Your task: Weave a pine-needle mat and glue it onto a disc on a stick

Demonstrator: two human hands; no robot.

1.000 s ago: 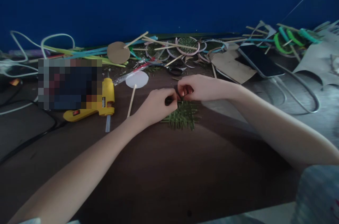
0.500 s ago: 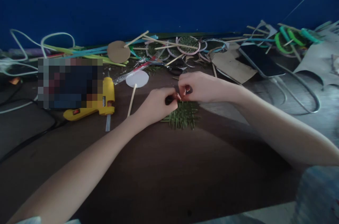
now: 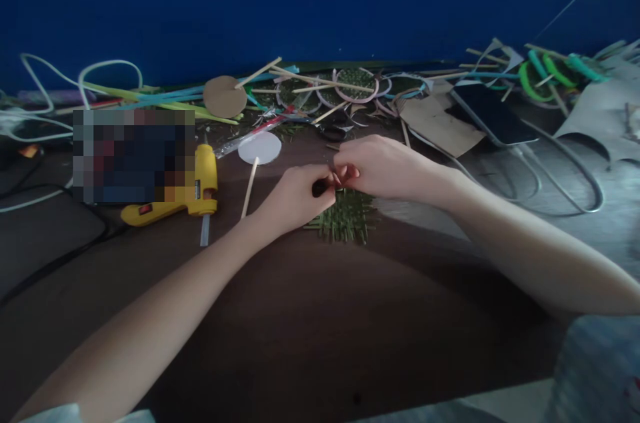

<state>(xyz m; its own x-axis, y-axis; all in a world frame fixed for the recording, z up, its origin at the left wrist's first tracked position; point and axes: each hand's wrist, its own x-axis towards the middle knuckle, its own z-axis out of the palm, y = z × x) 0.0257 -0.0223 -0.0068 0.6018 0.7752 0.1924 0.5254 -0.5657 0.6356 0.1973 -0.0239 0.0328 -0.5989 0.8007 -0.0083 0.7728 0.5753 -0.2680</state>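
A small green woven mat [image 3: 347,218] lies on the brown table [image 3: 310,316] at the middle. My left hand [image 3: 295,196] rests on the mat's left edge, its fingers pinched shut around a small dark thing that I cannot name. My right hand [image 3: 377,166] sits at the mat's far edge with its fingers curled and pinched, fingertips meeting those of the left hand. What the right fingers pinch is too small to make out.
A yellow glue gun [image 3: 185,200] lies left of the hands, beside a white paper disc on a stick [image 3: 259,148]. Sticks, rings and a cardboard disc [image 3: 223,97] clutter the back. A phone [image 3: 493,118] and cardboard [image 3: 437,123] lie at the right; cables at the left.
My right hand has shifted slightly left and closed its fingers more against the left fingertips. The left hand and the mat have stayed in place.
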